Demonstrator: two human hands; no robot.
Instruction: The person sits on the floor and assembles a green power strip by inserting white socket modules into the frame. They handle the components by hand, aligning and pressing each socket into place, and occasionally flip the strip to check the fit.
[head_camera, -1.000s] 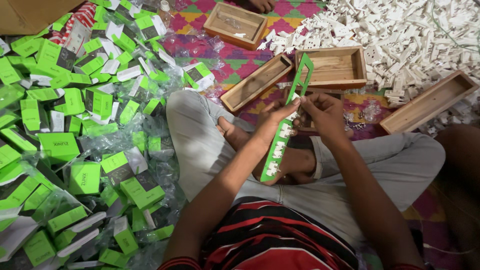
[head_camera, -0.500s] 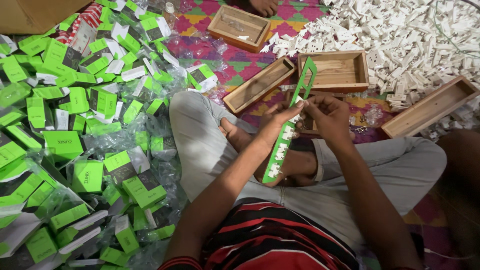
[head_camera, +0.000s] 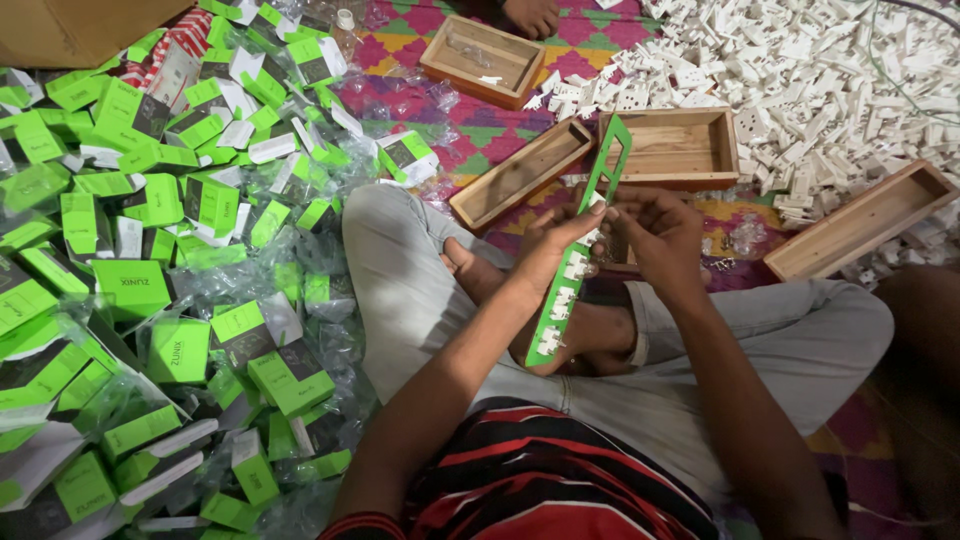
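Both hands (head_camera: 610, 235) grip green strip (head_camera: 580, 260) | green boxes (head_camera: 150, 280) left

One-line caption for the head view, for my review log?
Seated cross-legged, a person's left hand and right hand hold a long green strip fitted with white parts, between green boxes and wooden trays.

A cardboard box (head_camera: 80, 25) is cut off at the top-left corner. Another person's foot (head_camera: 530, 15) is cropped by the top edge. Small white parts (head_camera: 830, 70) blur together.
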